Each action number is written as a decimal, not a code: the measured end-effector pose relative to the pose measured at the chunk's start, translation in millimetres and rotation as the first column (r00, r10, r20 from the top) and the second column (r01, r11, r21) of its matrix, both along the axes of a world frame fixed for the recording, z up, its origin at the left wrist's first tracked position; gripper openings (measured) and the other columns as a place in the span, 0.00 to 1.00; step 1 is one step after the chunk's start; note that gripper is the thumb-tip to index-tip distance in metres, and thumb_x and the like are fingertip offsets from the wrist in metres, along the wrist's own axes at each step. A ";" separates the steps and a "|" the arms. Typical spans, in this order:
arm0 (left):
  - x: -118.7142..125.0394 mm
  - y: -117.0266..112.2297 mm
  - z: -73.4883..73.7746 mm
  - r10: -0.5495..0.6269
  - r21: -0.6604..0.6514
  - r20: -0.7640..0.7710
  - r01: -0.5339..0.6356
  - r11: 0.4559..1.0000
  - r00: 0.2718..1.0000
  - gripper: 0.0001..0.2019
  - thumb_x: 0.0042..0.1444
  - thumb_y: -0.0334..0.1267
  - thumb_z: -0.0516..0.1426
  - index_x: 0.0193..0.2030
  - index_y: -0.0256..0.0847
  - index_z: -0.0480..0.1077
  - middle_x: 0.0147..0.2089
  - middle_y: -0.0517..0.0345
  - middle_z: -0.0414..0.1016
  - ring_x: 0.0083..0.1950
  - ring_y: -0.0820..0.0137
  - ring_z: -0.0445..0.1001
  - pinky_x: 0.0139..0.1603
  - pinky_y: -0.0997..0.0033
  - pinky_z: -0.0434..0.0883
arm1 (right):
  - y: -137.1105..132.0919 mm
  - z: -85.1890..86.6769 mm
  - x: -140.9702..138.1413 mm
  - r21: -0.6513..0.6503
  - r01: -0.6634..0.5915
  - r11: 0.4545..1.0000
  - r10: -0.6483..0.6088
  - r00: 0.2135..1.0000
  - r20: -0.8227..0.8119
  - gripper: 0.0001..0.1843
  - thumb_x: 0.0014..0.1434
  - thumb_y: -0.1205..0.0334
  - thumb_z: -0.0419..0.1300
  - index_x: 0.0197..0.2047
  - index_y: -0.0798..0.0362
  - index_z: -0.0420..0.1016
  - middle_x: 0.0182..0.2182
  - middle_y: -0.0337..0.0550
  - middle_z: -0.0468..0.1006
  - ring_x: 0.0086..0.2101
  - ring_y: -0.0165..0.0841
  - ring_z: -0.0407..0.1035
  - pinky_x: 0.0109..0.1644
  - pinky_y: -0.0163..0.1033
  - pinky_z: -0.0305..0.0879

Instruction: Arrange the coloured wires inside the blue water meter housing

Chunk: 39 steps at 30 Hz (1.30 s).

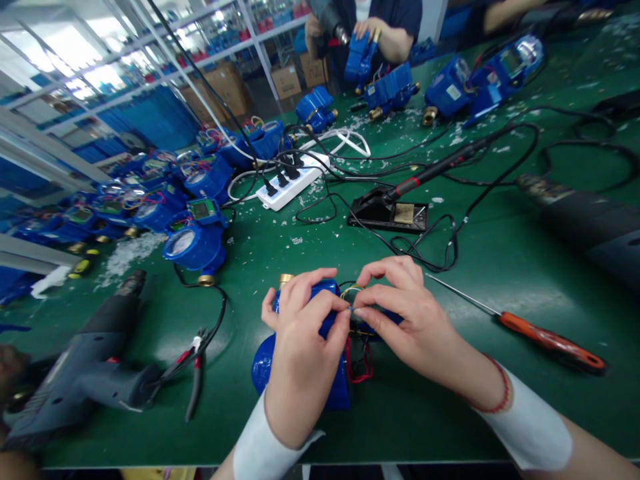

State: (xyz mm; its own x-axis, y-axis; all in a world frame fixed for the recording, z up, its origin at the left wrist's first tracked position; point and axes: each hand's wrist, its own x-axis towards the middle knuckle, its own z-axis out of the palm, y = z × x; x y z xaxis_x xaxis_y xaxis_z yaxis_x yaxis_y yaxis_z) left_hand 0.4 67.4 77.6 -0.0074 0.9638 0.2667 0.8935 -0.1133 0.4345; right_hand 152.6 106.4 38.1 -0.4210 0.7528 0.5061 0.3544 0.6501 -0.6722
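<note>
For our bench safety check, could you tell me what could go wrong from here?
The thin wires pinched between left hand and right hand over the blue meter might snap if twisted hard. The screwdriver beside the right forearm could get knocked away. Black cables loop past the soldering iron; a snag might drag it.

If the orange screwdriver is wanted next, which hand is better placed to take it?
Probably the right hand. Both hands pinch the wires, but the screwdriver lies on the green table just beside the right wrist. The left hand rests on the blue meter and would need to cross over.
</note>
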 end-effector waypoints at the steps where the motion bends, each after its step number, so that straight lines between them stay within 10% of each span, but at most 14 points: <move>1: -0.2 0.1 -0.3 0.004 0.005 0.004 -0.004 1.000 1.000 0.10 0.53 0.25 0.59 0.28 0.45 0.71 0.51 0.54 0.75 0.56 0.57 0.70 0.58 0.36 0.55 | -0.6 -0.3 -0.2 0.011 -0.003 1.000 0.003 1.000 0.009 0.06 0.63 0.70 0.57 0.35 0.52 0.72 0.42 0.44 0.69 0.45 0.39 0.59 0.49 0.48 0.55; 21: -29.3 29.3 24.1 -0.403 -0.265 -0.014 0.385 0.884 0.915 0.09 0.58 0.28 0.57 0.33 0.48 0.74 0.58 0.60 0.72 0.61 0.60 0.65 0.59 0.44 0.55 | -2.1 1.6 -3.5 -0.246 0.024 0.969 -0.038 0.998 -0.053 0.07 0.64 0.67 0.56 0.32 0.51 0.69 0.39 0.38 0.70 0.44 0.36 0.60 0.48 0.46 0.51; 39: -21.9 42.8 24.4 -0.346 -0.359 0.070 0.347 0.866 0.936 0.07 0.53 0.29 0.59 0.27 0.45 0.73 0.51 0.57 0.77 0.58 0.61 0.70 0.58 0.51 0.61 | 3.7 2.3 -7.6 -0.281 0.079 0.956 -0.085 0.996 -0.010 0.08 0.61 0.68 0.57 0.29 0.52 0.68 0.36 0.37 0.72 0.42 0.34 0.62 0.47 0.45 0.54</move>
